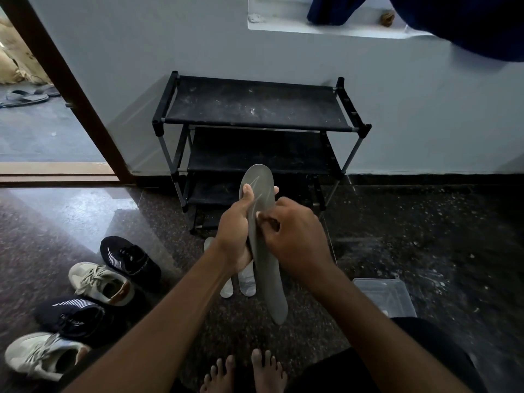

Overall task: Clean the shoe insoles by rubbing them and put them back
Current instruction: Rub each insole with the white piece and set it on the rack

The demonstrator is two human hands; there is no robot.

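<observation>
Left hand (238,231) grasps the grey insole (269,279) round its middle, thumb on the face. It holds the insole up off the floor, toe end away, so the right hand (295,236) can work the surface. The right hand's curled fingers pinch the insole's edge. Two pale insoles (246,282) lie on the floor just below, near the sneakers (102,282) (prob. their shoes). Right fingertips are hidden, so can't tell if there's a cloth. The clear tub (385,293) is partly cut off by the arm, contents unclear.
</observation>
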